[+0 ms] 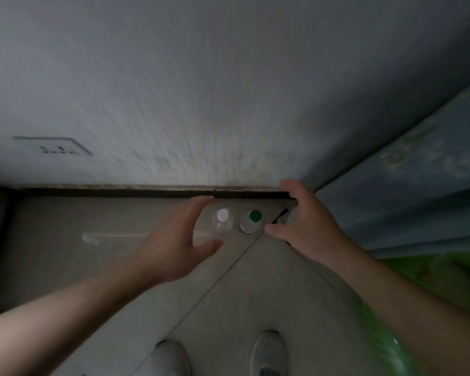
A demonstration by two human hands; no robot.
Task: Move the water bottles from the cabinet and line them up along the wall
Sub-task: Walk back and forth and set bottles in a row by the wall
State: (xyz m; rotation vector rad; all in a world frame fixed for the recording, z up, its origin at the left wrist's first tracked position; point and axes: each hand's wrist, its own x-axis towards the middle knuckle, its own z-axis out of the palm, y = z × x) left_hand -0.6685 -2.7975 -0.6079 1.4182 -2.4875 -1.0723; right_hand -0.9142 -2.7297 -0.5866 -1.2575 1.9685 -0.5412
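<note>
Two clear water bottles stand upright side by side on the floor close to the wall's dark baseboard (147,192). One has a white cap (223,215), the other a green cap (254,216). My left hand (179,240) hovers just left of the white-capped bottle with fingers spread and nothing in it. My right hand (304,221) is curved in a C shape right of the green-capped bottle. A bit of a third clear bottle (286,218) shows inside that curve, mostly hidden by the palm. Whether the fingers press on it is unclear.
A grey wall (228,90) fills the upper view, with a socket plate (55,146) at the left. A blue and green patterned panel (418,185) stands at the right. My two shoes (269,351) are on the tiled floor below.
</note>
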